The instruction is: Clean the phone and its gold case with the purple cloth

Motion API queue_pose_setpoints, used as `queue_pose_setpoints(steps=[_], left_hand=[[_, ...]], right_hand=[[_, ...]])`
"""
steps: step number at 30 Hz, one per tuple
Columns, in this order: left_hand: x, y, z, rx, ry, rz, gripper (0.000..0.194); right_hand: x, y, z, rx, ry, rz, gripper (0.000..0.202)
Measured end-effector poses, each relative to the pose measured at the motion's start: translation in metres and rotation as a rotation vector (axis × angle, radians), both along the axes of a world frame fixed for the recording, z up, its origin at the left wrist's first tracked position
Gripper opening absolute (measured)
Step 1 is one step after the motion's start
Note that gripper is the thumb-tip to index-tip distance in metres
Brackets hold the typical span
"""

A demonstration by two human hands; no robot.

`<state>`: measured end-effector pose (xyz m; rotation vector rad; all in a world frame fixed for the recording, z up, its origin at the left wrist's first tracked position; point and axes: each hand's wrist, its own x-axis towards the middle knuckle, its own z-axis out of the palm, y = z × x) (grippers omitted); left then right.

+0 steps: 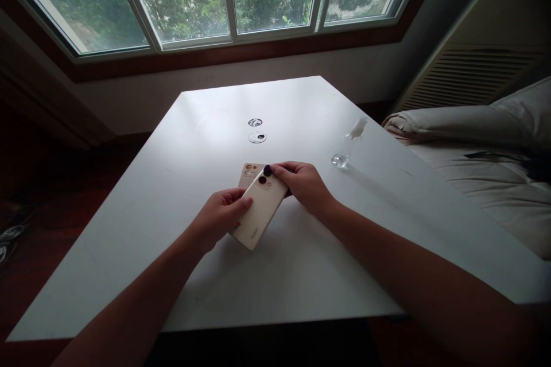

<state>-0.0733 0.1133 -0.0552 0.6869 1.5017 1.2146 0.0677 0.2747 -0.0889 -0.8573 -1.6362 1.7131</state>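
Observation:
My left hand (pixel 221 212) grips the lower left side of a cream smartphone (pixel 258 215), its thumb lying on the back cover. The phone is tilted, with its back and dark round camera lenses towards me. My right hand (pixel 303 180) is closed on the phone's upper right corner. Its thumb presses beside the top lens, and its other fingers are mostly hidden behind the phone. Partly covered by the phone, a pale phone case (pixel 248 173) with camera cutouts shows behind it. Whether the right fingers also hold something small and dark at the phone's edge, I cannot tell.
On the white table (pixel 142 212), two small oval items (pixel 255 123) lie beyond the phone, one behind the other. A clear spray bottle (pixel 346 146) stands on the right. A light padded seat (pixel 486 166) borders the table's right side, and a window (pixel 232 0) is ahead.

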Motion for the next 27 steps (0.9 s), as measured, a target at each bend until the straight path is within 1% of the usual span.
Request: queue_pose_setpoints(steps=[5,10,14,18,21,27], left_hand=[[-0.005,0.001,0.004,-0.083,-0.007,-0.016,0.054],[-0.01,-0.001,0.001,-0.105,-0.019,-0.053,0.054],[-0.01,-0.003,0.0,-0.126,-0.001,-0.116,0.053],[-0.01,-0.006,-0.001,-0.126,0.038,-0.167,0.05],[-0.012,-0.006,-0.001,-0.119,0.046,-0.175,0.051],[-0.014,-0.007,0.003,-0.124,0.041,-0.186,0.051]], right_hand=[[0.002,0.006,0.002,-0.124,-0.058,0.06,0.037],[0.005,0.009,-0.001,-0.188,-0.037,0.134,0.037],[0.005,0.009,-0.002,-0.29,-0.016,0.245,0.032],[0.006,0.008,0.004,-0.363,-0.041,0.384,0.03],[0.009,0.008,0.011,-0.331,-0.06,0.454,0.028],[0.014,0.011,0.021,-0.166,-0.136,0.609,0.034]])
